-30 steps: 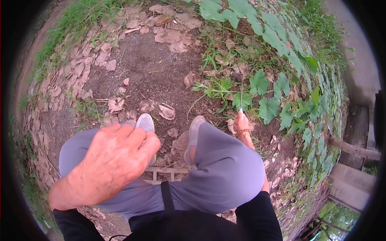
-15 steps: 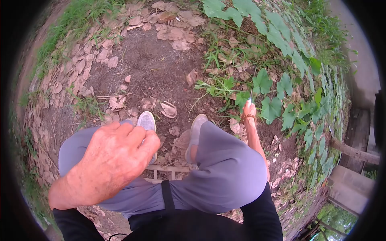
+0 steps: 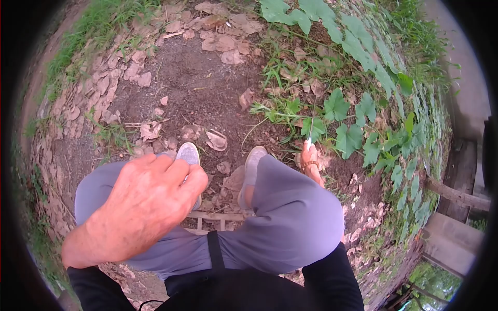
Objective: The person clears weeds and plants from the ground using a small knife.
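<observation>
My left hand (image 3: 142, 207) is raised close to the camera above my left knee, its back toward me and its fingers curled in. Whatever it may hold is hidden beneath the fingers. Beyond my right knee, my right hand (image 3: 309, 155), with a beaded bracelet (image 3: 310, 164) at the wrist, grips what looks like a knife (image 3: 309, 141) by its white handle. The thin blade points forward, away from me, across a lobed green leaf (image 3: 313, 128). Just right of the blade grow more broad leaves (image 3: 348, 140) of a creeping vine.
Dry brown leaves (image 3: 109, 85) and bare soil (image 3: 192, 88) lie ahead of my shoes (image 3: 188, 154). A slatted low stool (image 3: 210, 222) shows beneath me. Dense vines (image 3: 363, 49) cover the right side, with a wooden rail (image 3: 456, 196) and concrete block (image 3: 452, 241) beyond.
My right hand has drawn back toward my knee and slightly left with the knife, showing more of the blade. My left hand has hardly moved.
</observation>
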{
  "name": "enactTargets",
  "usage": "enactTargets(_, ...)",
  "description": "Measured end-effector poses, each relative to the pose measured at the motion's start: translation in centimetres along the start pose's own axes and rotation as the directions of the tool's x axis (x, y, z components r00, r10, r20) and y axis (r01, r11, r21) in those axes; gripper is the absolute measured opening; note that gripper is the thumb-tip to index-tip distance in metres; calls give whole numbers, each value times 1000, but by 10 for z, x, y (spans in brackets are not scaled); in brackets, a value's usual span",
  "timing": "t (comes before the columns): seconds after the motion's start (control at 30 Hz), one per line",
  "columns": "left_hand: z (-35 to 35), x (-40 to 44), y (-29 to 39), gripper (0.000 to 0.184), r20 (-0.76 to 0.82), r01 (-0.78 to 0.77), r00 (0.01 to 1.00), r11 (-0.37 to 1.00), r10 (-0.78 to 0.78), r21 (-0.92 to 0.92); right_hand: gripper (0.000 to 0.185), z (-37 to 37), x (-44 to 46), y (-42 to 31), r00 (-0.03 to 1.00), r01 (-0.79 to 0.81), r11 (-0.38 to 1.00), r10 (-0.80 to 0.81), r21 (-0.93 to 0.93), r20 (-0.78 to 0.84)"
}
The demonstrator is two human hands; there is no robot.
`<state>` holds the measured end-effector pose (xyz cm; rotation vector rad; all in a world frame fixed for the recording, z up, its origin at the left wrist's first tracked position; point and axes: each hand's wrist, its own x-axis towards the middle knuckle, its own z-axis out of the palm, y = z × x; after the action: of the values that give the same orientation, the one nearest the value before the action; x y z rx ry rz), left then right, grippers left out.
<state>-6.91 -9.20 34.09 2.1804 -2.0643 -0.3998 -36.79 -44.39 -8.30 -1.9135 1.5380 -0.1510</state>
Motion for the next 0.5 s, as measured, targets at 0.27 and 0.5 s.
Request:
enactTargets(0.27,2,0,0,24,-13,-6,1000,1000,6,5,47,-6,17,30,999,1,989,5,148,-45)
enactTargets(0.5,3,1,-3,24,-21,7,1000,1000,-7,4,53,-11,49,-8,983,-26,983,57,181,-173)
